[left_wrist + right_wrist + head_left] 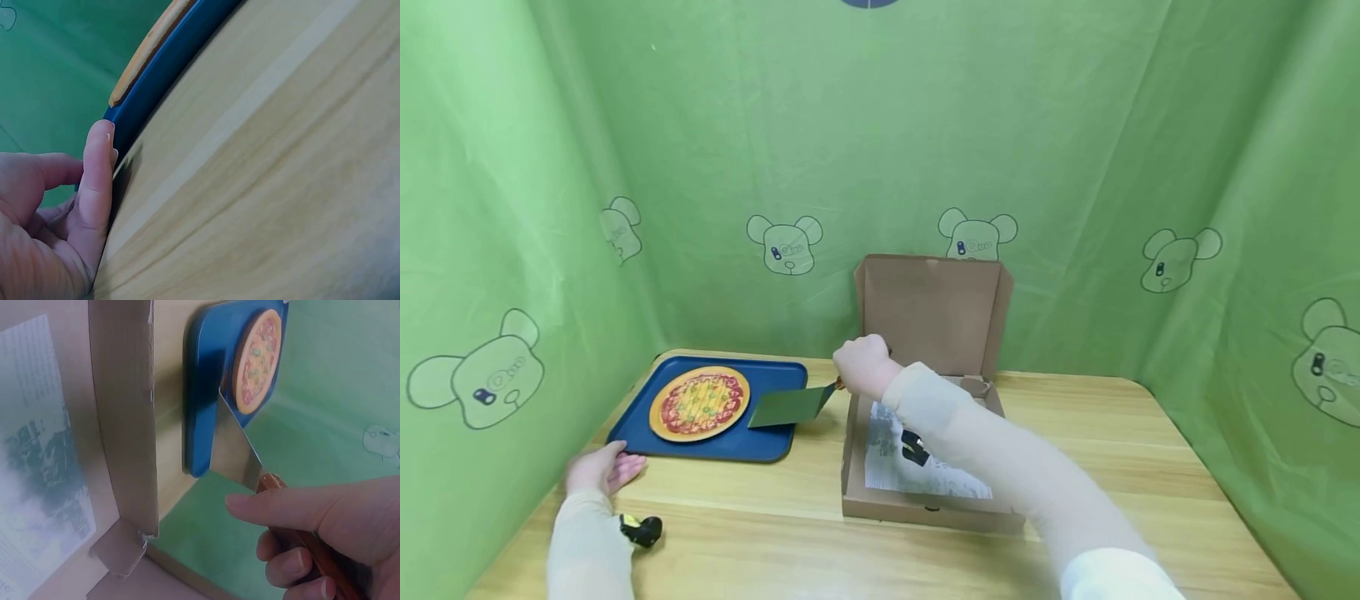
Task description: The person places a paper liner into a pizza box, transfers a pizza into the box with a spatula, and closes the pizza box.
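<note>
A toy pizza lies flat on a blue tray at the left of the table. At the tray's front left corner, my left hand pinches the rim between thumb and fingers. My right hand grips the brown handle of a spatula, thumb stretched along it toward the blade. The wide flat blade slants down over the tray's right part, its front edge close beside the pizza. In the right wrist view the metal blade stands between the hand and the pizza's crust.
An open cardboard pizza box stands right of the tray, under my right forearm, its lid raised at the back. Printed paper lines its bottom. Green curtains hang behind and at both sides of the wooden table.
</note>
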Demonstrator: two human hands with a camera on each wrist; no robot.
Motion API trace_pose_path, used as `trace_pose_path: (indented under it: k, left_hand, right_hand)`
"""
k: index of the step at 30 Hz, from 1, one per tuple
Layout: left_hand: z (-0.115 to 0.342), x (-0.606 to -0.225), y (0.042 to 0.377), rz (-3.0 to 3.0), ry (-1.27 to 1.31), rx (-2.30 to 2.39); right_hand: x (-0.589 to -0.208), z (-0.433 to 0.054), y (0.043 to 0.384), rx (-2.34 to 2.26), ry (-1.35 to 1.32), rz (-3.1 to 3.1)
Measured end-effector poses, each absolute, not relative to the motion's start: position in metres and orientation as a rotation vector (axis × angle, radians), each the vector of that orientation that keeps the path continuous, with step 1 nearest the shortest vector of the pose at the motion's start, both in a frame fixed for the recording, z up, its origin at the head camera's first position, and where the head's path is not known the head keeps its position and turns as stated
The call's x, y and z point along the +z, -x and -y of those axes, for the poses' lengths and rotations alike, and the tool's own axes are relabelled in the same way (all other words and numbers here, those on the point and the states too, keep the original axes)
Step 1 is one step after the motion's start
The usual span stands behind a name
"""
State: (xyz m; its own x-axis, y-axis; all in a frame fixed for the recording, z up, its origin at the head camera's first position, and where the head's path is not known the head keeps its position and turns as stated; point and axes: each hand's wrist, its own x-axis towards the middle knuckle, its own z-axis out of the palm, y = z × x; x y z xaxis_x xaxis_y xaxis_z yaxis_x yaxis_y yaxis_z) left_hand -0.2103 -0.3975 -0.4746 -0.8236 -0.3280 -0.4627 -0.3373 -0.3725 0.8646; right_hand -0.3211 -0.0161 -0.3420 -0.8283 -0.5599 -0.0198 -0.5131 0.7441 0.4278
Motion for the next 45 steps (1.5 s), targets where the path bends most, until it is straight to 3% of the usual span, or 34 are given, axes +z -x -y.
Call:
trace_pose_path:
  k: [15,29,45]
  left_hand:
    - [0.405,-0.483,0.217,-1.911,0.864,2.342]
    - [0.399,-0.481,0.215,-1.929,0.847,2.332]
    - [0.398,-0.485,0.215,-2.012,0.887,2.313]
  right_hand:
    - [-0.33,0.059,0.304,-0.719,-0.828,2.835]
    - [-0.371,0.094,0.294,-0.588,-0.701,2.898]
    - [-0.354,0.103,0.282,-0.784,-0.713,2.817]
